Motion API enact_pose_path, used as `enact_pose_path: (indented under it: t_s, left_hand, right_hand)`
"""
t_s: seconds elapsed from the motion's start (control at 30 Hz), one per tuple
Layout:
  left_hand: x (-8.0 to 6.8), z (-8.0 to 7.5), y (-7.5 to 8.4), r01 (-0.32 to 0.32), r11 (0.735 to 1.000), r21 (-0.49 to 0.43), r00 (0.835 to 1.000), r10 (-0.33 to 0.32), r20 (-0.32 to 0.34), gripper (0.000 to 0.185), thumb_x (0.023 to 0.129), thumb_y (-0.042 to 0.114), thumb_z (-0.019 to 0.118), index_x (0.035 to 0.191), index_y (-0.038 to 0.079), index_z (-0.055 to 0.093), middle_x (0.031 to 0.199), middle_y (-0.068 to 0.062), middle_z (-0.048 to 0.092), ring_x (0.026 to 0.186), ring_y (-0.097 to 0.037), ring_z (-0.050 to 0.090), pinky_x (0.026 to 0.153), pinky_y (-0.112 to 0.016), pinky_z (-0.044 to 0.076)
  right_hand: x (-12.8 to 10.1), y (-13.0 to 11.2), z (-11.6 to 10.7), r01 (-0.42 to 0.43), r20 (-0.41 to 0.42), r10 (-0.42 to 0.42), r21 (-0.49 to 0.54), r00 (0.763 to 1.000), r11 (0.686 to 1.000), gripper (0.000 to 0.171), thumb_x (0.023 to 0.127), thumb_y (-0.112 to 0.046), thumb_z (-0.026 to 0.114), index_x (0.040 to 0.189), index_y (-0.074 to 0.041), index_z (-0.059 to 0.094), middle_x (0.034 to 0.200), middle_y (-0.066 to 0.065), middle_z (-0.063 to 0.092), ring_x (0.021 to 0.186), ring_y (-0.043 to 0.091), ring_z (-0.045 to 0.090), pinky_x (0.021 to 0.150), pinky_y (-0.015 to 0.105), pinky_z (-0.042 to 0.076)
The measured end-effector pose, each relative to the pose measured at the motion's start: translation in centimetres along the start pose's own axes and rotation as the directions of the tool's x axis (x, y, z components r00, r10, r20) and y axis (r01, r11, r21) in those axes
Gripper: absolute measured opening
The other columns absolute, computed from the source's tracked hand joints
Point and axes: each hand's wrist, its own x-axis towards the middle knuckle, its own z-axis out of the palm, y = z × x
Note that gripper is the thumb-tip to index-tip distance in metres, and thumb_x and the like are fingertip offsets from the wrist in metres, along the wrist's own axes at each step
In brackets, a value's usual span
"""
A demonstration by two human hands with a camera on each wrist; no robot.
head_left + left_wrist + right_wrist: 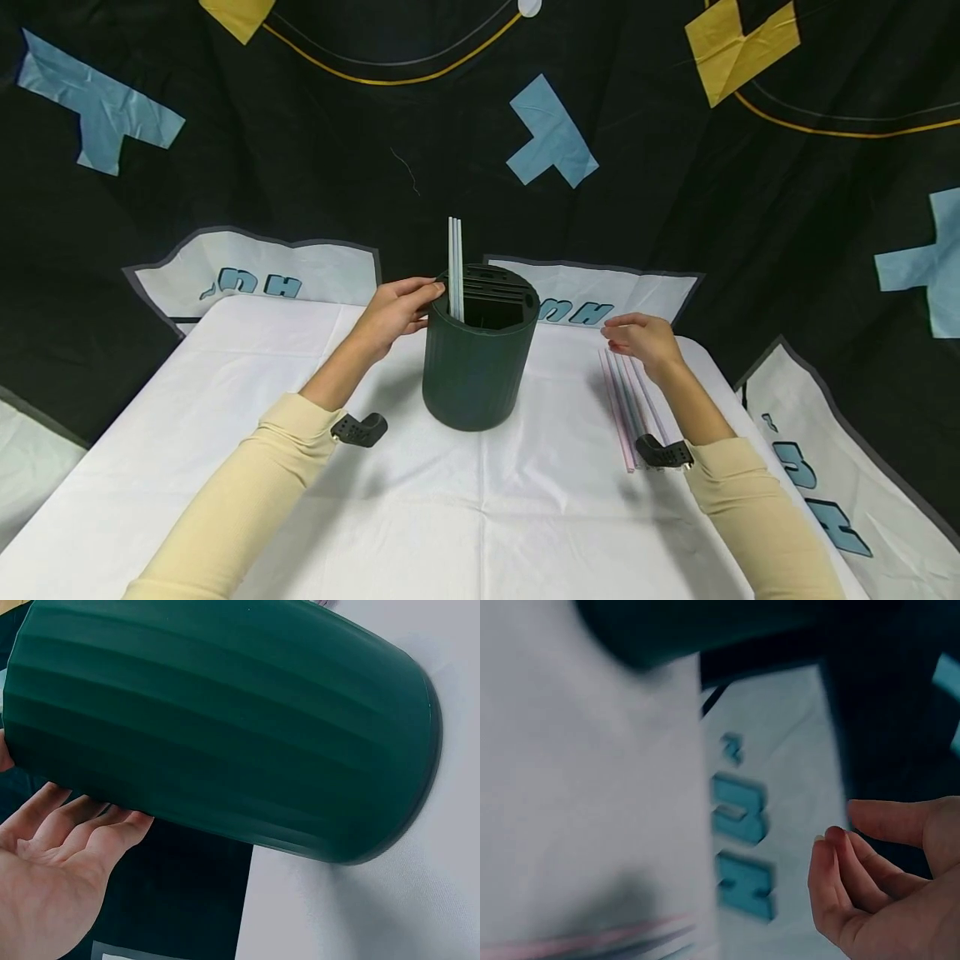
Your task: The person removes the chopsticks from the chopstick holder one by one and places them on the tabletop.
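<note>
A dark green pen holder point(477, 367) with a slotted insert stands on the white table. Several pale straws point(455, 267) rise from the left side of its opening. My left hand point(399, 310) grips the holder at its upper left, thumb by the rim and fingers point(112, 829) against the ribbed outer wall. On the right, my right hand point(643, 340) hangs over the far ends of a row of loose straws point(630, 400), some pink and some clear. Its fingers point(832, 870) are loosely bent, with nothing between them and the thumb.
A white cloth point(480, 517) covers the table. Behind it hangs a black curtain point(360, 167) with blue and yellow tape pieces. White banners with blue lettering point(281, 286) show beyond the table's back and right edges. Each wrist carries a black camera mount point(360, 429).
</note>
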Motion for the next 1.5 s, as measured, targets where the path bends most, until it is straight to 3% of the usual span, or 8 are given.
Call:
enact_pose_path:
  t_s: [0.33,0.6,0.8,1.07,1.33,1.5]
  left_hand:
    - [0.0,-0.1,0.1,0.0,1.0,-0.003,1.0,0.0,0.0,0.048,0.102,0.031,0.061,0.141,0.003,0.057,0.139,-0.018,0.061,0.124,-0.033,0.063,0.105,-0.044,0.052]
    - [0.0,0.0,0.0,0.009,1.0,-0.003,1.0,-0.009,-0.001,0.049,0.101,0.033,0.061,0.14,0.004,0.057,0.138,-0.017,0.061,0.124,-0.032,0.063,0.105,-0.044,0.052]
    - [0.0,0.0,0.0,0.005,1.0,-0.003,1.0,-0.005,-0.002,0.049,0.101,0.032,0.062,0.14,0.004,0.057,0.138,-0.017,0.062,0.125,-0.032,0.063,0.105,-0.044,0.053]
    - [0.0,-0.1,0.1,0.003,1.0,0.002,1.0,-0.003,0.003,0.049,0.101,0.033,0.061,0.14,0.004,0.057,0.139,-0.017,0.061,0.126,-0.032,0.063,0.105,-0.044,0.053]
    - [0.1,-0.2,-0.1,0.01,1.0,-0.008,1.0,-0.01,0.01,0.049,0.101,0.034,0.061,0.14,0.004,0.058,0.138,-0.018,0.062,0.124,-0.03,0.064,0.105,-0.044,0.052]
    - [0.1,-0.3,-0.1,0.007,1.0,-0.012,1.0,-0.006,0.009,0.049,0.101,0.033,0.061,0.139,0.004,0.058,0.138,-0.018,0.062,0.124,-0.03,0.064,0.105,-0.044,0.052]
  right_hand:
    - [-2.8,-7.3,1.8,0.127,0.057,-0.128,0.032,0.99,0.991,0.041,0.099,-0.026,0.064,0.133,-0.002,0.061,0.133,0.016,0.062,0.095,0.012,0.07,0.087,0.019,0.058]
    - [-4.3,-11.2,4.7,0.222,0.111,-0.235,0.118,0.966,0.968,0.033,0.098,-0.017,0.066,0.125,0.001,0.064,0.127,0.015,0.063,0.093,0.016,0.071,0.091,0.026,0.059]
    - [-4.6,-12.9,7.0,0.264,0.135,-0.292,0.194,0.947,0.945,0.025,0.098,-0.011,0.065,0.119,0.002,0.066,0.118,0.015,0.067,0.092,0.021,0.072,0.089,0.029,0.06]
    - [-5.0,-14.6,9.8,0.306,0.176,-0.343,0.206,0.923,0.929,0.024,0.097,-0.008,0.067,0.117,0.005,0.067,0.114,0.014,0.068,0.093,0.022,0.071,0.085,0.028,0.061]
    - [-4.6,-15.4,11.9,0.303,0.193,-0.333,0.167,0.923,0.938,0.021,0.095,-0.01,0.069,0.113,0.0,0.07,0.115,0.012,0.068,0.102,0.031,0.07,0.088,0.033,0.061]
    - [-4.4,-15.6,12.6,0.316,0.189,-0.329,0.097,0.925,0.944,0.017,0.095,-0.013,0.071,0.11,-0.004,0.071,0.111,0.011,0.069,0.095,0.027,0.069,0.089,0.035,0.06]
